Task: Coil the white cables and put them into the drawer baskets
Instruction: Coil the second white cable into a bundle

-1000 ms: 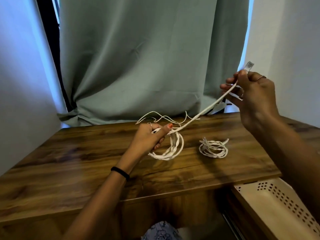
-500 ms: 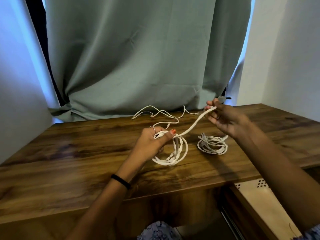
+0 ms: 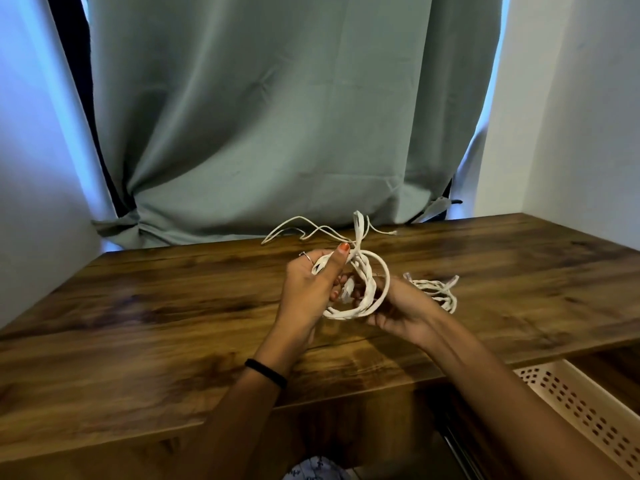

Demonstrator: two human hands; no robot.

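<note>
Left hand (image 3: 308, 289) and right hand (image 3: 398, 308) grip the coiled cable (image 3: 372, 292) between them.

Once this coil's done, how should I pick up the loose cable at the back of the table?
Take the loose cable near its middle bends, coming from above and in front. It lies flat on the table in open waves with thin ends trailing both ways, and the curtain hangs close behind, so a top pinch seems easiest.

A grey-green curtain (image 3: 277, 116) hangs behind the wooden table (image 3: 156, 323), apparently covering a window.
</note>
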